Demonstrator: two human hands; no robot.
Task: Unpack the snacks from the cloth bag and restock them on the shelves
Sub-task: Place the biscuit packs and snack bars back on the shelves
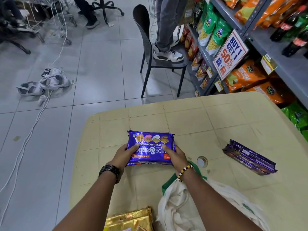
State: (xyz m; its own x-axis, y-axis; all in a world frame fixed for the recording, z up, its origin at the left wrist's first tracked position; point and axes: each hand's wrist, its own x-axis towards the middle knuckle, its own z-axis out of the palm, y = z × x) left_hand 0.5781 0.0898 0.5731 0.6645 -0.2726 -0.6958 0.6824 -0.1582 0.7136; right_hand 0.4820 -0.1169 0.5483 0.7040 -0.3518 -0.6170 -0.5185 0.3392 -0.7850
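Unpacking step: both hands on one purple biscuit pack (150, 141), left hand (123, 155) and right hand (175, 155) each clamped on a near corner, thumbs on top. Pack is toward the left edge of the table (216, 117); lifted or resting, unclear. Cloth bag (180, 202) slumped at near edge. Next, in my judgement: carry pack right to the shelves (273, 47) — needs a free slot

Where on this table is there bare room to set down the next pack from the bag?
Bare: the far strip of the table beyond the held biscuit pack, toward the chair, and the patch between that pack and the purple packs on the right, round the hole. Crowded: the near edge, with the gold packs and cloth bag.
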